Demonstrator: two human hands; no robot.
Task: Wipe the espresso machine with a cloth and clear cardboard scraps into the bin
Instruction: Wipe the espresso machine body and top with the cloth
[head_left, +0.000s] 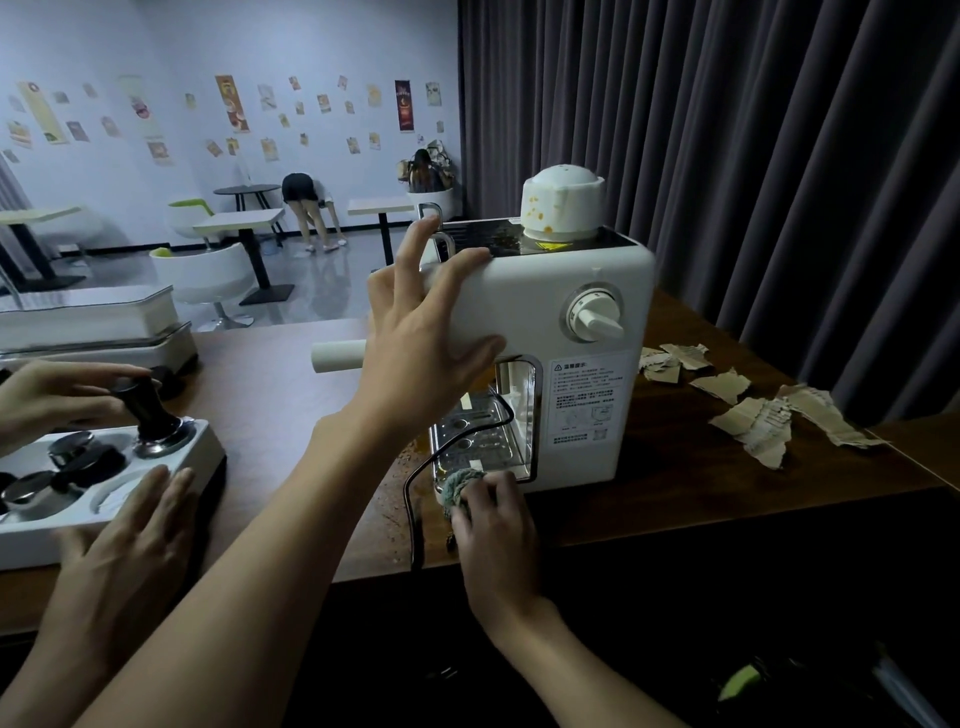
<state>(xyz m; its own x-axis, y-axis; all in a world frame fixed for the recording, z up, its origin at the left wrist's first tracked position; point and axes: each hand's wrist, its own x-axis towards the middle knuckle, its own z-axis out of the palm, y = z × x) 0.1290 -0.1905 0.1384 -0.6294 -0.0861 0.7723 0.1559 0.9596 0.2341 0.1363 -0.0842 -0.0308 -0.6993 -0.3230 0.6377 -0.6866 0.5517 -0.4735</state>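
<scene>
A white espresso machine (545, 306) stands on the brown table (291, 384), with brown stains on its top cap (563, 208). My left hand (415, 338) rests on the machine's upper left corner, fingers spread and fairly straight. My right hand (493, 519) grips a bunched grey-green cloth (460, 486) against the front edge of the metal drip tray (472, 441). Several torn cardboard scraps (753, 415) lie on the table to the right of the machine. No bin is visible.
Another person's hands work at the left: one (67, 395) holds a black tamper (148, 410), the other (124, 540) lies on a white accessory tray (202, 447). A black power cord (413, 499) hangs over the table's front edge. Dark curtains hang behind.
</scene>
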